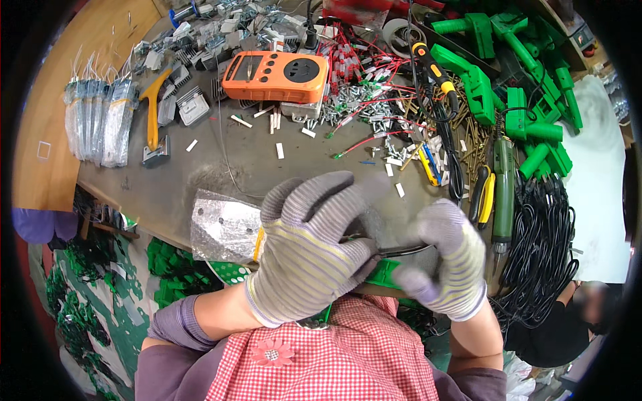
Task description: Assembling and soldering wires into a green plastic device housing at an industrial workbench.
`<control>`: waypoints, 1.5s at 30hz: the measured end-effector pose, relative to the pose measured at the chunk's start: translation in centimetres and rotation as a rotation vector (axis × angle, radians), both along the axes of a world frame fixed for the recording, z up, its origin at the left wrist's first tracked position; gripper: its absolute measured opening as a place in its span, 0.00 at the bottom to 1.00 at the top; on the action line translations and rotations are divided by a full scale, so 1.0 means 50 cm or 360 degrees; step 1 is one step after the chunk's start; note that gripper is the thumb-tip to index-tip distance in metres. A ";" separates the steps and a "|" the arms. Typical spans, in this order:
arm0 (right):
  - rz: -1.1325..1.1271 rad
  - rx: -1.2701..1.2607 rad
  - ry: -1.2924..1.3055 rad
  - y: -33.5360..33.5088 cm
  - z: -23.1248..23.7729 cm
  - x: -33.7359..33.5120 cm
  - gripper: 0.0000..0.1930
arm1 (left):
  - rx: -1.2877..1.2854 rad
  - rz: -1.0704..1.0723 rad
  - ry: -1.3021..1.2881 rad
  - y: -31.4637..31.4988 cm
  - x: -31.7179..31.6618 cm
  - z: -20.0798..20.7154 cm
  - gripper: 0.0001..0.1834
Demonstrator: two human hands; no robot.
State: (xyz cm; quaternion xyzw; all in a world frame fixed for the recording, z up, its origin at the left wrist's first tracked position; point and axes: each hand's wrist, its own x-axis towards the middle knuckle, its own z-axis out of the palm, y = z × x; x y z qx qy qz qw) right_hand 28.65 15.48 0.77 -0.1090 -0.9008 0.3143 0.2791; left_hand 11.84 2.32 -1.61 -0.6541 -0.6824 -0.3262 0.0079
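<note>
The work looks unfinished: the cable (pixel 406 252) seems unfastened above the green part (pixel 382 274). The left hand (pixel 309 248) curls, its grip hidden; the right hand (pixel 453 262), blurred, is spread.

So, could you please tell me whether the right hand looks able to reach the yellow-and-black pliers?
Probably yes: the pliers lie just beyond the gloved right hand, and nothing seems to lie across them or block the way.

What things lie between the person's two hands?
Between the left hand and the right hand, the head view shows a black cable and a green plastic part.
</note>
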 end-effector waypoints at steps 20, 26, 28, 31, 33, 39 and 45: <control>-0.0377 0.0681 -0.0233 0.193 -0.064 -0.054 0.05 | -0.0027 -0.0146 -0.0134 0.003 -0.018 -0.002 0.08; -0.0406 0.0814 -0.0493 0.208 -0.069 -0.055 0.07 | -0.0035 -0.0157 -0.0158 0.004 -0.020 -0.004 0.08; -0.0301 0.0829 -0.0496 0.208 -0.075 -0.069 0.06 | -0.0037 -0.0161 -0.0151 0.005 -0.021 -0.003 0.08; -0.0183 0.0803 -0.0588 0.221 -0.077 -0.082 0.06 | -0.0041 -0.0176 -0.0142 0.006 -0.020 -0.002 0.09; -0.0217 0.0719 -0.0943 0.225 -0.066 -0.093 0.06 | -0.0027 -0.0177 -0.0183 0.006 -0.018 -0.005 0.09; -0.0378 0.0816 -0.0326 0.140 -0.045 -0.078 0.05 | -0.0064 -0.0133 -0.0108 0.006 -0.019 -0.003 0.08; 0.0023 -0.0638 -0.0283 0.045 0.034 -0.002 0.08 | -0.0077 -0.0102 -0.0055 0.007 -0.013 0.001 0.09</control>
